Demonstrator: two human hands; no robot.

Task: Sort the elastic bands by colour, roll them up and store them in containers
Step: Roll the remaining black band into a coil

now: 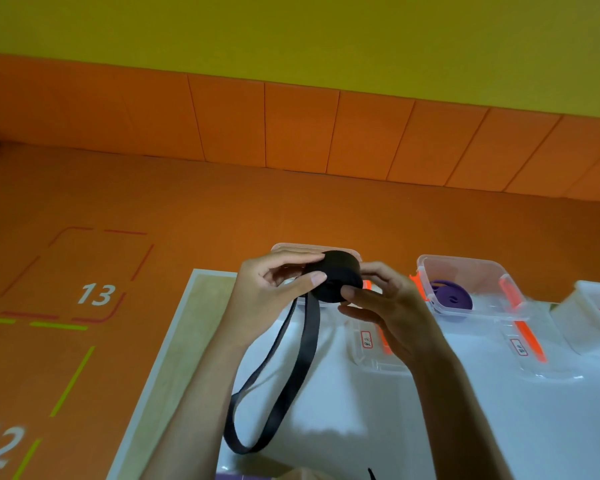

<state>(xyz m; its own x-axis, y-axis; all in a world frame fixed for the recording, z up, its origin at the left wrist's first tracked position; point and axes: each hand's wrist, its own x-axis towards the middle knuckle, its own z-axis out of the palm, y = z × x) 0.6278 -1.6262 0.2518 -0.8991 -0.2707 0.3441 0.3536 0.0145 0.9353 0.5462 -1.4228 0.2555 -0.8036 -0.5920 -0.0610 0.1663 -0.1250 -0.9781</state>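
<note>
Head view: left hand [267, 292] and right hand [388, 317] both pinch the black band [340, 275], half rolled, held above the worktop [378, 417] before a clear container [374, 363]. Its loose loop hangs down; a slackened pinch could let the coil spring open.

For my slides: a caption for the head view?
Person's left hand and right hand grip a half-rolled black band above the table.

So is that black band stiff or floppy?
Probably floppy: the loose end of the black band hangs in a limp loop. The rolled part, gripped by left hand and right hand, is round, so it might roll or uncoil.
</note>
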